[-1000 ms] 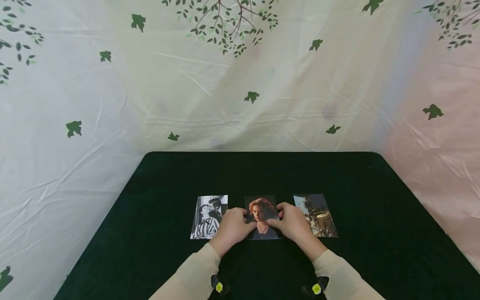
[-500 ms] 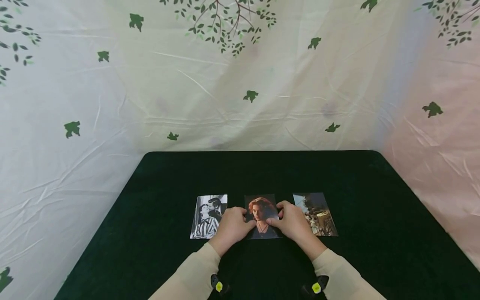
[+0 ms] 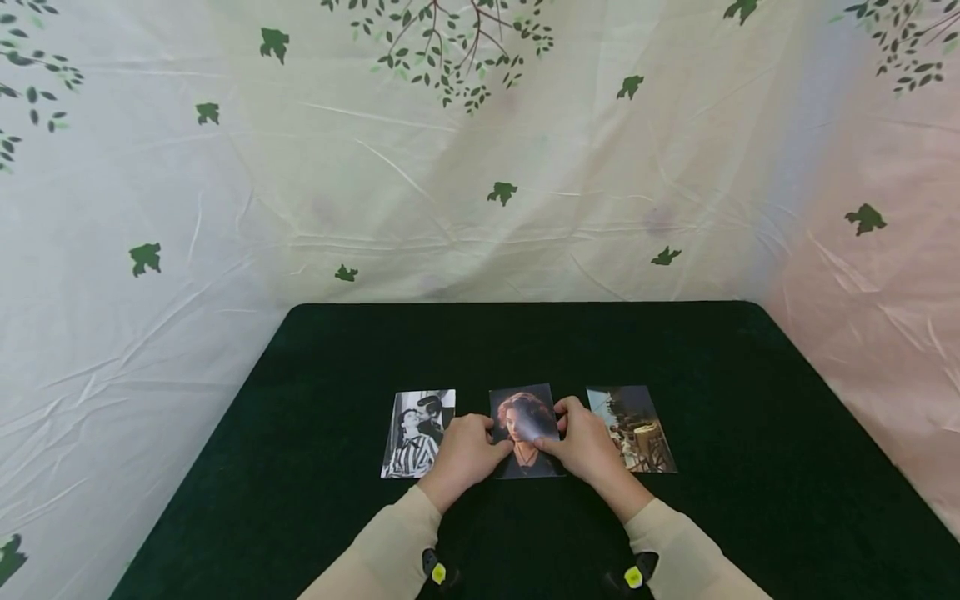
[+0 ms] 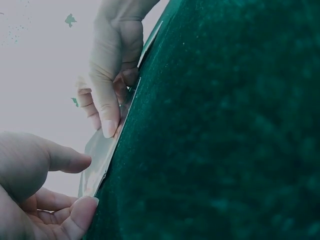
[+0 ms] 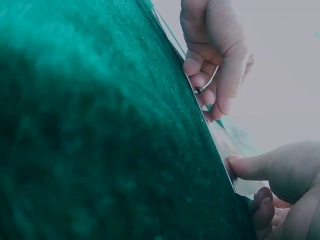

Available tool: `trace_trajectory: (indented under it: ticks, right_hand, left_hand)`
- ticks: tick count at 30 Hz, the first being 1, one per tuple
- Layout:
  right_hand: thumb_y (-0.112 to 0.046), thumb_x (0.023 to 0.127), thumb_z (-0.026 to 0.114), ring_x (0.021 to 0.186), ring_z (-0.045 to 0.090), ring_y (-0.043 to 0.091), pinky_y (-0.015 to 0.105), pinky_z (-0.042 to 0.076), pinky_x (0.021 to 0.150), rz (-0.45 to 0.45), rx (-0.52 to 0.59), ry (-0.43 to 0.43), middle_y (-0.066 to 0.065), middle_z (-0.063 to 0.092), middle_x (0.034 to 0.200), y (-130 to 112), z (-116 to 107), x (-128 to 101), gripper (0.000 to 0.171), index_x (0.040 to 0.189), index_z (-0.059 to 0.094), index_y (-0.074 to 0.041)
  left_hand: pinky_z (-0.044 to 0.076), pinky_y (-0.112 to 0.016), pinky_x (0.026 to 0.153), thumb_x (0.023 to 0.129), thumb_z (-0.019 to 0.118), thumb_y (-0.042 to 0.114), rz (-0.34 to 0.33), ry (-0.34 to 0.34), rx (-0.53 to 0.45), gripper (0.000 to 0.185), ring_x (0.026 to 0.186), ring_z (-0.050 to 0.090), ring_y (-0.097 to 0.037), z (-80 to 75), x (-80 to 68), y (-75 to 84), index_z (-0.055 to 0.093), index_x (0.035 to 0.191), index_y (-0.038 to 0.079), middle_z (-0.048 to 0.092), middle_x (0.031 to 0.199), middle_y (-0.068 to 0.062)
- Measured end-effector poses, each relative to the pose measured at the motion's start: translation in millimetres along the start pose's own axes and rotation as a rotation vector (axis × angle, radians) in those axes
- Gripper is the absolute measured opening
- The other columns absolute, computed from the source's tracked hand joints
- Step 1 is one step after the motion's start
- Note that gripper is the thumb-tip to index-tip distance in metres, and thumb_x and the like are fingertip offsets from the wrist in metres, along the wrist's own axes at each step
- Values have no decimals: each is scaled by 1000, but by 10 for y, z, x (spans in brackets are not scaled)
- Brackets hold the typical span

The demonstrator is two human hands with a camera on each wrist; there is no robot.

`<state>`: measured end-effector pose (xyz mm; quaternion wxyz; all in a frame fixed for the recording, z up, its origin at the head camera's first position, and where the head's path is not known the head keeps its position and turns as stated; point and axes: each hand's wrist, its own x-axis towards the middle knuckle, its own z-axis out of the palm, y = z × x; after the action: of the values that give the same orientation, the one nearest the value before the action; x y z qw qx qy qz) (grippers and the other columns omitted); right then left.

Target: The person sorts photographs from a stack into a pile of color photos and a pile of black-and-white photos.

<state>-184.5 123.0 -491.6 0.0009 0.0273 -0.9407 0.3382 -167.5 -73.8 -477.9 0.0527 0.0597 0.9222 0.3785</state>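
Three photos lie in a row on the dark green table (image 3: 750,433), and both hands work the middle portrait photo (image 3: 522,412): the left hand (image 3: 463,454) pinches its left edge and the right hand (image 3: 588,446) its right, fingers curled, far end tilted up. Gripped this thin, the glossy print could bow or crease, or slip back flat. A knuckle could also nudge the black-and-white photo (image 3: 417,433) or the ship photo (image 3: 637,429) lying just beside out of line.
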Motion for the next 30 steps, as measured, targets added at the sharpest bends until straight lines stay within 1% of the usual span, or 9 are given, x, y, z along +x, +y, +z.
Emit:
trace_trajectory:
  ticks: [4,7,10,13,17,20,24,27,30]
  right_hand:
    - [-27,77,82,71,53,17,32,44,59,11,32,-21,4,57,91,16,-2,9,56,119,52,-7]
    - [-25,79,80,74,53,18,32,44,61,36,93,-38,5,57,91,47,-6,30,51,118,53,-6]
    - [-23,82,77,75,53,19,32,44,62,75,184,-61,6,57,90,71,-25,50,42,114,57,-5]
    - [-21,86,73,72,54,19,31,44,61,113,269,-89,7,58,85,63,-52,57,30,107,61,-4]
    - [-21,89,68,67,53,18,31,43,58,133,327,-120,6,58,80,37,-75,56,19,98,63,-5]
    - [-21,93,64,69,52,19,31,42,58,140,360,-137,7,58,81,23,-85,56,18,99,64,-5]
    - [-23,97,56,78,54,20,32,44,64,152,409,-149,8,60,90,16,-103,54,22,104,64,-4]
    - [-23,99,52,84,55,20,32,45,69,159,446,-151,8,61,95,14,-116,53,24,107,64,-3]
    - [-22,99,52,84,55,21,32,45,70,169,504,-148,9,61,95,-2,-131,52,24,105,64,-2]
  left_hand:
    - [42,-26,48,87,71,29,1,3,12,45,51,54,-13,-1,2,5,65,117,-3,55,59,0]
    - [40,-26,47,86,71,29,5,7,21,45,51,53,-12,-3,2,9,65,116,-3,54,58,0]
    - [40,-26,47,86,71,29,7,6,22,45,51,53,-12,-7,5,13,65,116,-4,55,58,1]
    - [41,-26,48,86,71,30,3,-3,12,45,51,54,-12,-13,12,10,65,117,-4,56,59,1]
    - [43,-27,49,87,71,30,-6,-16,-4,45,53,55,-13,-24,18,5,65,117,-3,57,60,1]
    - [44,-27,50,87,70,30,-10,-21,-15,45,53,55,-13,-32,19,6,65,117,-3,57,61,1]
    - [44,-28,50,88,69,29,-7,-15,-20,44,54,56,-12,-43,14,10,64,118,-3,57,62,2]
    - [45,-28,51,90,66,28,3,11,-24,42,53,56,-12,-56,14,16,63,118,-3,57,62,2]
    - [45,-27,50,92,64,26,14,57,-24,38,53,56,-11,-65,25,13,64,118,-2,57,62,3]
